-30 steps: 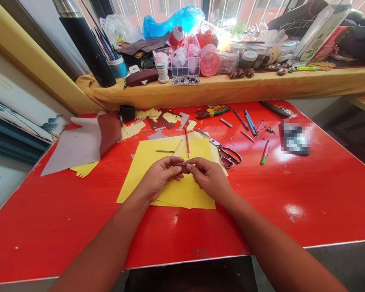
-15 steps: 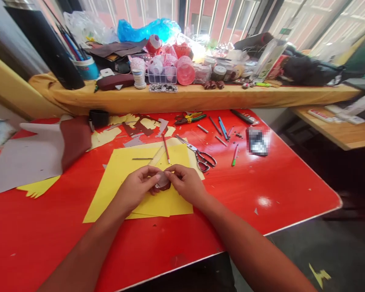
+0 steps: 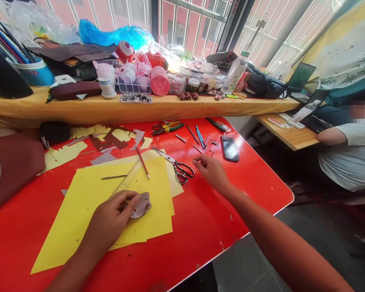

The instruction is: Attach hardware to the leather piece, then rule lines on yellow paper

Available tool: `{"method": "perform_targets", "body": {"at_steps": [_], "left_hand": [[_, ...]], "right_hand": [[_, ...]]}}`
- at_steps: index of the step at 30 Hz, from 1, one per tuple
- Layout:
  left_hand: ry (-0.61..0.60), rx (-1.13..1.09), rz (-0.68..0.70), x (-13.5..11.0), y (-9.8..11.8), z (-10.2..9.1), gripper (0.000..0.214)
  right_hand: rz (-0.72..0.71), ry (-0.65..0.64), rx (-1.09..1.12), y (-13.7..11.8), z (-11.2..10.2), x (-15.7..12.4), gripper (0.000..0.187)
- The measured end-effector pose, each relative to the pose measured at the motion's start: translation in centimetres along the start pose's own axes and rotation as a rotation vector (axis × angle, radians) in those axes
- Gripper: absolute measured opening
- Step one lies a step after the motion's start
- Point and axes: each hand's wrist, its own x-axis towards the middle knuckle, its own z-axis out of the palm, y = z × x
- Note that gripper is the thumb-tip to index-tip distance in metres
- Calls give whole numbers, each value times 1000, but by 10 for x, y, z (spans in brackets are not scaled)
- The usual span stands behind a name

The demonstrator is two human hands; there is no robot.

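Observation:
My left hand (image 3: 112, 215) pinches a small grey-brown leather piece (image 3: 142, 205) with small metal studs, above yellow sheets (image 3: 76, 211). My right hand (image 3: 212, 171) is stretched out over the red table, its fingers slightly apart and nothing visible in them. Just left of those fingers lie the scissors (image 3: 181, 172), blades pointing up and left. A red pencil (image 3: 143, 163) and a clear ruler (image 3: 128, 179) rest on the sheets. Beyond my right hand are a blue pen (image 3: 200, 136), thin rods and tiny dark bits (image 3: 213, 142).
Pliers (image 3: 170, 127) and leather scraps (image 3: 114, 139) lie toward the back. A blurred dark packet (image 3: 230, 148) is at the right. Jars and toys fill the shelf (image 3: 170, 111) by the window. A person (image 3: 346, 158) sits at a wooden table (image 3: 292, 132) on the right.
My right hand has let go of the leather piece and moved right, past the scissors. My left hand keeps the piece, now turned flat. The view has swung right.

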Motion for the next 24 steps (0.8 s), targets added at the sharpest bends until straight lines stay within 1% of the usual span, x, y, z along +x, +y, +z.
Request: {"method": "perform_targets", "body": {"at_steps": [2,3,5,7,11,16,20,24], "left_hand": [[-3,-18,-9,2,-4,0,47],[-8,-37,-25,3,-6,1,48],[-19,-73,-67,5,-8,1,51],[-32,-90,-94,6,-9,1,53],[-8,-93,-119,6,-7,0,54],[-33,-94,-145,6,-12,-2,56],[-32,-63,-149,6,-15,-3,57],[-21,-35,-176,5,-11,-2,60]], "right_hand": [[61,62,-211,19,-22,15,29],[94,65,-320,27,-32,21,30],[132,85,-402,39,-46,33,29],[161,81,-466,46,-53,42,26],[180,31,-577,50,-53,56,24],[190,-23,-651,53,-47,68,29],[203,-47,-662,56,-46,72,28],[217,-33,-616,60,-47,75,28]]}}
